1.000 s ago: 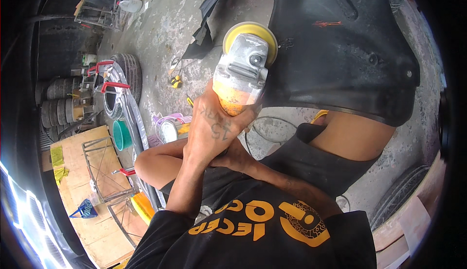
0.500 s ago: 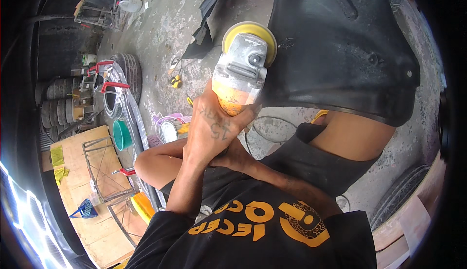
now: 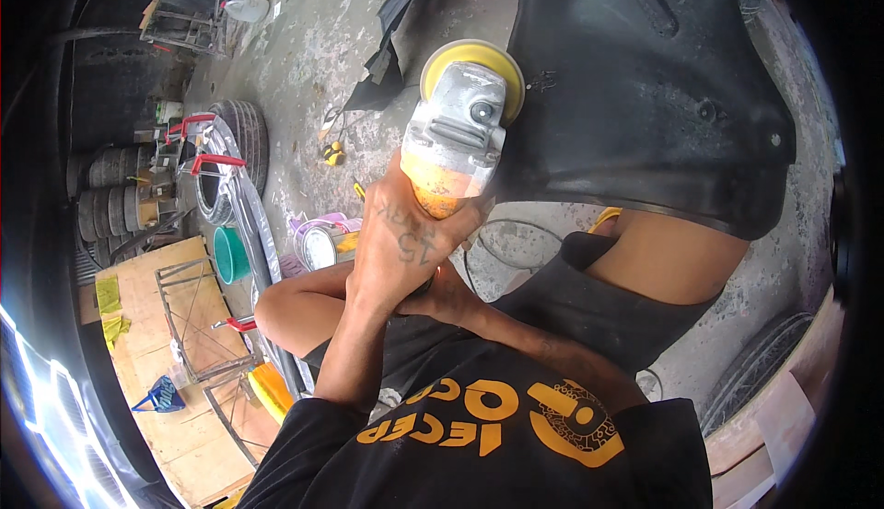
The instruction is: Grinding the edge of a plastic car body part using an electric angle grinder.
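My left hand (image 3: pixel 402 233) is closed around the orange body of an angle grinder (image 3: pixel 453 136), whose grey metal head carries a round yellow disc (image 3: pixel 474 51). Lower down and partly behind it, my right hand (image 3: pixel 447 295) is closed on the rear of the same tool; most of its fingers are hidden. A large black moulded plastic panel (image 3: pixel 635 104) lies across my leg and out to the right. The disc overlaps the panel's left edge from this angle; whether they touch I cannot tell.
A tyre (image 3: pixel 241 145) lies on the stained floor at left, beside a silver strip (image 3: pixel 258 242) with red clamps (image 3: pixel 219 163). Near my knee stand a green tub (image 3: pixel 230 254) and a paint can (image 3: pixel 319 248). A cable (image 3: pixel 525 223) loops below the panel. Plywood (image 3: pixel 157 325) lies further left.
The grinder, both hands and the panel hold almost the same positions. A small orange-red spot now shows between my two hands.
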